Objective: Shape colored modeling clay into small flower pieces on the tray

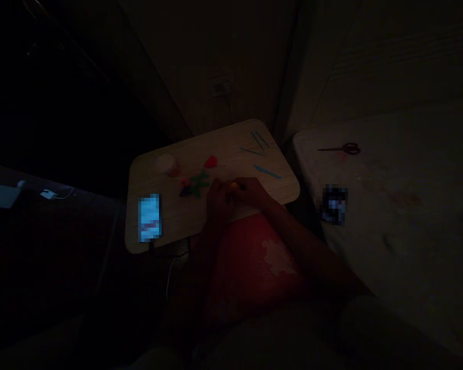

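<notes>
The scene is very dark. At the front edge of a small light wooden table (pixel 177 216), my left hand (pixel 219 199) and my right hand (pixel 250 189) meet, fingers curled together. Between them shows a small orange-yellow lump (pixel 234 185), perhaps modelling clay; most of it is hidden by my fingers. Just left of my hands lies a green branching piece (pixel 200 180), beside a pink piece (pixel 184 181) and a dark piece (pixel 185 191). Behind these sits a red lump (pixel 211 162).
A round tub (pixel 166 164) and a lit, blurred-out phone (pixel 149 218) are on the table's left. On its right lie a blue-green modelling knife (pixel 267 171) and several thin sticks (pixel 258 140). Scissors (pixel 347 149) rest on the pale surface to the right.
</notes>
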The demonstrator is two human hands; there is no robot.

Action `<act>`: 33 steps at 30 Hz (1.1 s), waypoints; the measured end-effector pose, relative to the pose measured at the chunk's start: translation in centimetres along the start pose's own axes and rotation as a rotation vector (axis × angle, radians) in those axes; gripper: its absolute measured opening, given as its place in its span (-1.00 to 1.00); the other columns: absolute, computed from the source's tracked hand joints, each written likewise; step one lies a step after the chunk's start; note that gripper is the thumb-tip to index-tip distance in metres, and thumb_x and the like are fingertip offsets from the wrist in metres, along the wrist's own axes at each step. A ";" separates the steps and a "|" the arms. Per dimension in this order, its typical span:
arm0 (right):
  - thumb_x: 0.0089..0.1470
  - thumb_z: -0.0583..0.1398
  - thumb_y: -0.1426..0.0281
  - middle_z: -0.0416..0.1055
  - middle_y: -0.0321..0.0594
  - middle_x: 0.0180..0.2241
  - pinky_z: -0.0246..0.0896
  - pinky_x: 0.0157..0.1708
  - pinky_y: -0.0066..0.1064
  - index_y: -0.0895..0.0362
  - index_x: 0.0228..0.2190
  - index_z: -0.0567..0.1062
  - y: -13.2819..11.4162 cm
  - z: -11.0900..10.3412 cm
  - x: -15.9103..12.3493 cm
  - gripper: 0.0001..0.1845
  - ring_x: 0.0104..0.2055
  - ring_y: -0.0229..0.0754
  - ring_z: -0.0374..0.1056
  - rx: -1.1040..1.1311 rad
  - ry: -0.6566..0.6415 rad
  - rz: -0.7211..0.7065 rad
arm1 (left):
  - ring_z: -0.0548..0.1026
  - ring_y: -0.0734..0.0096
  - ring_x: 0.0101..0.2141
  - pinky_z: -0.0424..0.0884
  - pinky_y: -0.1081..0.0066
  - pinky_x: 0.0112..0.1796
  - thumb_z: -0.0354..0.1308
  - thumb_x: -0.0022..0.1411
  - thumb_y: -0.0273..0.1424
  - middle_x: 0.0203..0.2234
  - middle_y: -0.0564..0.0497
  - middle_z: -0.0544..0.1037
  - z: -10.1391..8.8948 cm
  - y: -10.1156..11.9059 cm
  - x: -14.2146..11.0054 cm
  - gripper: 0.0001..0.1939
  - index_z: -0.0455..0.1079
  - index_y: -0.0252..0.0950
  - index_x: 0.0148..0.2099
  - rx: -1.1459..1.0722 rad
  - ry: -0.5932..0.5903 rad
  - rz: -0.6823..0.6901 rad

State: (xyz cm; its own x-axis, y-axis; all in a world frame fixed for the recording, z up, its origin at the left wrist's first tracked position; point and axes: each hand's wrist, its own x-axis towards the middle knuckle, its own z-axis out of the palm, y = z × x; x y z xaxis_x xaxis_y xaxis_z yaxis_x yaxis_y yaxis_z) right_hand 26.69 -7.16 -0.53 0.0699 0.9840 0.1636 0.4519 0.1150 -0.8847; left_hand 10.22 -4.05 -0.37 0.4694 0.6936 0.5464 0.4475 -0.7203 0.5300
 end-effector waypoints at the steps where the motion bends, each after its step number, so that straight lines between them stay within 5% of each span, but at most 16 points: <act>1: 0.16 0.24 0.20 0.52 -0.23 -0.45 0.08 -0.38 -0.40 0.16 -0.41 0.59 0.0 0.0 0.0 -0.71 -0.40 -0.22 0.31 0.001 -0.003 -0.002 | 0.48 0.15 -0.21 0.48 0.17 -0.11 0.13 0.38 -0.29 -0.24 -0.13 0.47 0.0 0.0 0.0 -0.74 0.52 -0.28 0.00 -0.004 -0.004 -0.003; 13: 0.13 0.26 0.06 0.60 -0.15 -0.31 0.27 -0.27 -0.36 0.14 -0.30 0.65 0.4 -0.2 -0.3 -0.60 -0.29 -0.14 0.43 0.264 0.030 0.020 | 0.49 0.14 -0.15 0.48 0.17 -0.04 0.12 0.44 -0.22 -0.20 -0.12 0.51 -0.1 0.5 0.6 -0.75 0.50 -0.24 -0.01 -0.076 0.027 -0.019; 18: 0.02 0.33 -0.02 0.50 -0.24 -0.42 0.14 -0.50 -0.44 0.14 -0.25 0.61 0.7 -0.7 -0.9 -0.52 -0.48 -0.27 0.26 0.479 0.028 0.099 | 0.49 0.10 -0.01 0.46 0.10 0.08 0.21 0.39 -0.09 -0.04 -0.18 0.51 -0.4 0.2 0.9 -0.47 0.39 -0.22 0.28 -0.215 -0.029 0.011; 27: 0.03 0.31 -0.14 0.32 -0.36 -0.60 -0.03 -0.58 -0.49 0.16 -0.46 0.51 0.1 -1.3 -1.1 -0.43 -0.59 -0.37 0.11 0.553 -0.272 0.066 | 0.51 0.01 0.16 0.43 0.03 0.19 0.24 0.30 0.11 0.18 -0.24 0.53 0.1 -0.8 1.3 -0.34 0.46 -0.18 0.27 -0.613 -0.222 0.017; 33: 0.05 0.29 -0.17 0.27 -0.36 -0.63 -0.05 -0.57 -0.47 0.16 -0.50 0.51 0.3 -1.3 -1.0 -0.39 -0.58 -0.35 0.11 0.523 -0.356 0.013 | 0.61 0.04 0.01 0.52 0.08 0.07 0.37 0.19 0.07 0.03 -0.19 0.64 -0.3 -0.5 1.3 -0.42 0.59 -0.19 0.10 -0.693 -0.225 -0.060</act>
State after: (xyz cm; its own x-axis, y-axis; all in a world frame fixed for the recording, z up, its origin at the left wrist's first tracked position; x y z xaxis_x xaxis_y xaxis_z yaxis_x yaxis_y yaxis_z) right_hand 27.94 -8.26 -0.34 -0.2682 0.9604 0.0760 -0.0481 0.0654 -0.9967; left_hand 10.39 -2.80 0.25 0.6378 0.6602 0.3966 -0.0721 -0.4614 0.8842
